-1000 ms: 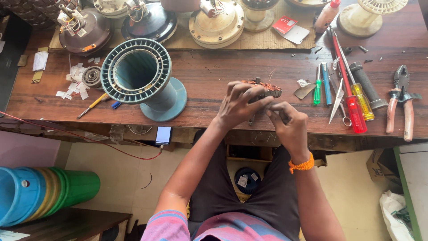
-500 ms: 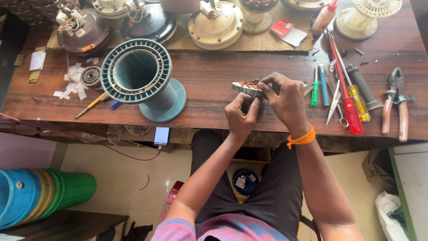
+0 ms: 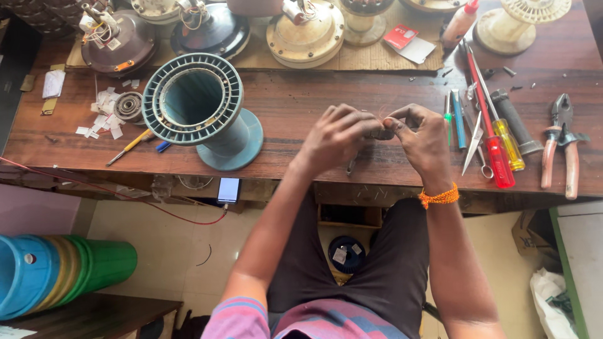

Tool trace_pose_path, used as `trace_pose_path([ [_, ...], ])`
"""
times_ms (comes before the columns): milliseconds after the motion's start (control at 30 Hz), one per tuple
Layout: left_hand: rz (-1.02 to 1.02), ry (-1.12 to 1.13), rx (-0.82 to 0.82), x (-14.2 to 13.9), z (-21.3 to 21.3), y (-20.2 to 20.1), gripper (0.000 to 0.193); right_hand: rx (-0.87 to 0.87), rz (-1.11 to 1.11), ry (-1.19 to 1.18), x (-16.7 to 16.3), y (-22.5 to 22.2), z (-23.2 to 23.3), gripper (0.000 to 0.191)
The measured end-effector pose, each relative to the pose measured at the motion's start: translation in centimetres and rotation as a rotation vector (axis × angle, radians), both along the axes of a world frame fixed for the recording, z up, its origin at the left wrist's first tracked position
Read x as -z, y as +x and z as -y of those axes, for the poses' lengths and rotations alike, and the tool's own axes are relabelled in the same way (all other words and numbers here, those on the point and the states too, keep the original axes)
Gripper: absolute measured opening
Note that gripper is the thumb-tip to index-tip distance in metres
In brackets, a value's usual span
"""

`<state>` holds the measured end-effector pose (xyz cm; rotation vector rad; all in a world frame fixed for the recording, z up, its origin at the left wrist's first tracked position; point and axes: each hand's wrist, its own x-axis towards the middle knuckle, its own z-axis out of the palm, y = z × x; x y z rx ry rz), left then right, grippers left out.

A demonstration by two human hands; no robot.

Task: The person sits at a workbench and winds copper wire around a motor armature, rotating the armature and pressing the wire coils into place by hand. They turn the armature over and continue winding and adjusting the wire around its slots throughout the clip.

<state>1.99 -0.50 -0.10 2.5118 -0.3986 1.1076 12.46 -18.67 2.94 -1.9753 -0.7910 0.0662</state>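
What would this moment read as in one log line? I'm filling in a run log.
left hand: on small metal part | right hand: pinching same part | place: wooden bench | near: screwdrivers, teal spool

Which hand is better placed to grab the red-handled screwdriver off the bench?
Probably the right hand. The red-handled screwdriver lies just to its right on the workbench, while the left hand is farther off and would have to cross over. Both hands hold a small metal part between them.
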Motion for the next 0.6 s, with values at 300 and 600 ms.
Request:
trace_pose_path([
  [300,0.005,-0.462,-0.053,0.2,3.2,-0.2,0.046,-0.021,0.196,0.159,1.9,-3.1,1.1,0.011],
  [600,-0.087,-0.524,0.170,6.8,-0.2,0.3,0.050,0.005,0.331,0.203,5.4,-4.3,-0.5,0.005],
])
